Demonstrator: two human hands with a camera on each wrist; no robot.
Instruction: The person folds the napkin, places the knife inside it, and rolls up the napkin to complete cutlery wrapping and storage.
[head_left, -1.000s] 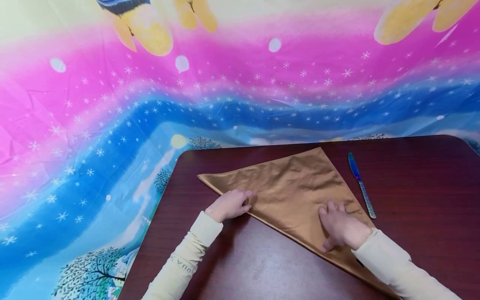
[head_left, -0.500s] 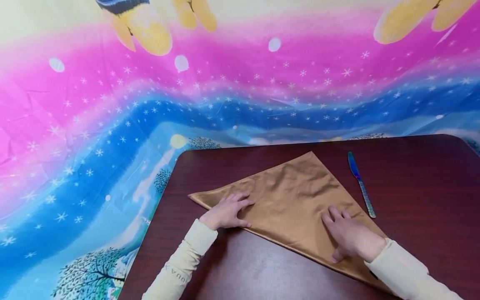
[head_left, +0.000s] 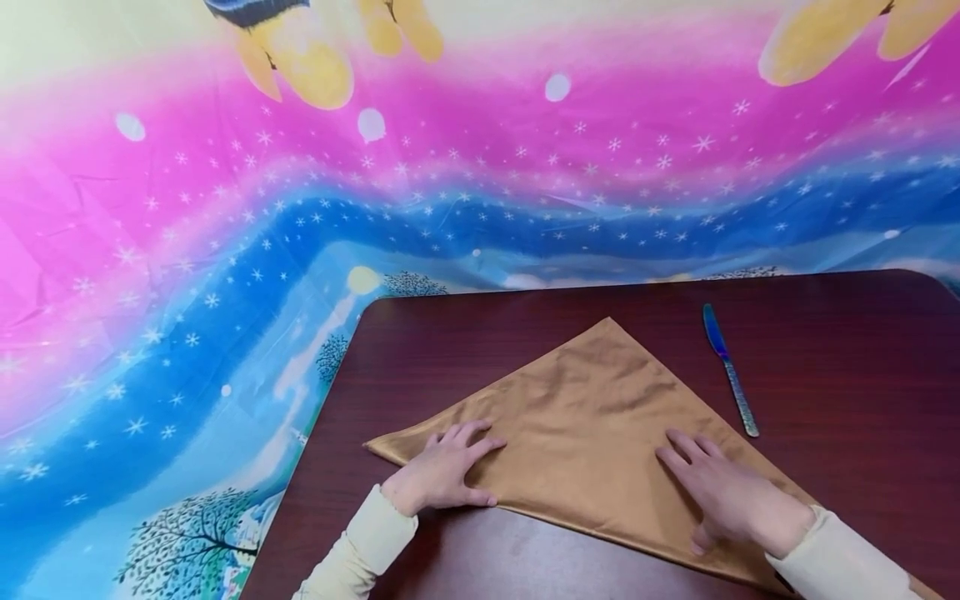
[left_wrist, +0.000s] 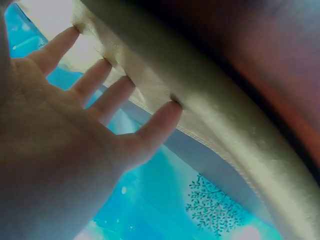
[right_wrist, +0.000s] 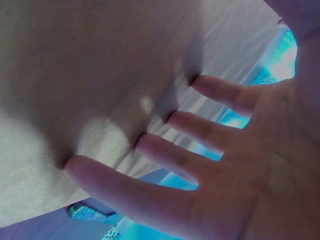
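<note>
A golden-brown satin cloth napkin (head_left: 577,433), folded into a triangle, lies on the table with one corner pointing to the far side and its long folded edge toward me. My left hand (head_left: 442,467) rests on its left part, fingers spread and thumb at the folded edge. On its right part, my right hand (head_left: 735,496) presses with spread fingertips. In the left wrist view the fingertips (left_wrist: 167,117) touch the cloth, and in the right wrist view the fingertips (right_wrist: 82,167) dent it slightly. Light wrinkles run across the cloth's upper middle.
A table knife (head_left: 727,367) with a bluish, iridescent blade lies right of the napkin on the dark red-brown table (head_left: 862,375). Behind the table hangs a pink and blue backdrop (head_left: 480,150) printed with snowflakes.
The napkin has turned counterclockwise and come nearer: its left corner moved toward me and its far corner shifted left. Both hands moved nearer with it, the right also rightward. The left fingers spread out.
</note>
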